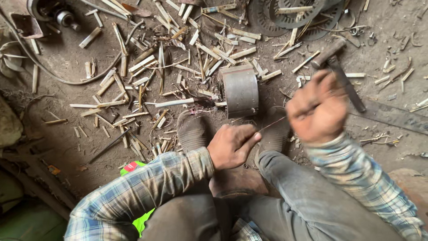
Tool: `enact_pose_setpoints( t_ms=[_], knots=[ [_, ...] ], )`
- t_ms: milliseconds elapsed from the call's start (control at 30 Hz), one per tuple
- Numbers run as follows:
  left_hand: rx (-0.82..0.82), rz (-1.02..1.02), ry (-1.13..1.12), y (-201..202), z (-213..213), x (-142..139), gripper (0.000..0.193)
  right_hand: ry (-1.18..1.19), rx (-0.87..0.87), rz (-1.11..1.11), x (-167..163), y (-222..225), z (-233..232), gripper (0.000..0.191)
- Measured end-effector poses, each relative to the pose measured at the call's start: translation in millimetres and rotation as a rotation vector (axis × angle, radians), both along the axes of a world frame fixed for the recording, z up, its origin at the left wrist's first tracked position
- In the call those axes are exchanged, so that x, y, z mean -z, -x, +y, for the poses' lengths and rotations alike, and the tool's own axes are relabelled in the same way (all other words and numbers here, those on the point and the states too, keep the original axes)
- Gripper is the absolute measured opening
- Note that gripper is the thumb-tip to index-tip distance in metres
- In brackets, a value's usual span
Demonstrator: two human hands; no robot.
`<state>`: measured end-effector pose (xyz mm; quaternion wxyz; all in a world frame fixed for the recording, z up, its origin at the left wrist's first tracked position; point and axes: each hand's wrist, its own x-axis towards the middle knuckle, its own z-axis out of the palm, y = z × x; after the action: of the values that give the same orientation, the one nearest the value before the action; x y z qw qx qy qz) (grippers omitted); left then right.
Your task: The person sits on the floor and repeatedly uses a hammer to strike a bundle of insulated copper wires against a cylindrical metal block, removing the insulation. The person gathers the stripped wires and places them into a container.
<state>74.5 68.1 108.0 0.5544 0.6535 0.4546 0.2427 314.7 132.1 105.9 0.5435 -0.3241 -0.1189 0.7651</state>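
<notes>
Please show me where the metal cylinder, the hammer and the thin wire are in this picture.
metal cylinder [240, 91]: head view, on its curved grey side.
hammer [328, 53]: head view, on the head, above the blurred right hand [317, 109].
thin wire [272, 124]: head view, mid-length, beyond the left hand [232, 145].

The cylinder [240, 91] is dull grey metal, smooth yet grimy. Pale wooden slivers [142, 62] lie rough and splintered on the matt, dusty dirt floor [58, 134]. The hammer [337, 73] has a dark, worn metal head. Both sleeves [133, 192] are soft checked cloth.
</notes>
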Motion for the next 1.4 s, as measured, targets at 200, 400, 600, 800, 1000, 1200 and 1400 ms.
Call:
enact_pose_setpoints(
  t_ms=[200, 400, 600, 800, 1000, 1200, 1400],
  knots=[
    [-0.002, -0.016, 0.202, 45.4, -11.1, 3.1, 0.026, -0.049, 0.301, -0.120, -3.1, -90.8, 36.1, 0.023],
    [-0.409, -0.141, 0.230, 75.9, 17.3, -6.9, 0.027, -0.109, -0.042, -0.641, 0.7, -72.7, 15.7, 0.026],
    [0.235, 0.373, -0.031, 39.4, 49.1, -27.3, 0.051, -0.614, -0.554, -1.238, -25.5, -11.6, -10.7, 0.031],
    [-0.105, -0.046, -0.274, 36.0, 57.6, -27.2, 0.024, -0.587, -0.680, -1.401, -1.5, 25.4, -14.0, 0.037],
    [-0.439, -0.380, -0.086, 21.1, 55.0, -27.5, 0.024, -0.337, -0.591, -0.612, 13.1, 61.4, -24.4, 0.027],
    [-0.601, -0.541, 0.027, 0.3, 55.1, -20.2, 0.031, -0.568, -0.564, -0.665, 30.5, 74.8, -52.2, 0.014],
    [-0.407, -0.298, -0.241, 29.9, 28.5, 13.8, 0.040, -0.270, -0.568, -0.723, 40.3, 40.1, -41.9, 0.026]
  ],
)
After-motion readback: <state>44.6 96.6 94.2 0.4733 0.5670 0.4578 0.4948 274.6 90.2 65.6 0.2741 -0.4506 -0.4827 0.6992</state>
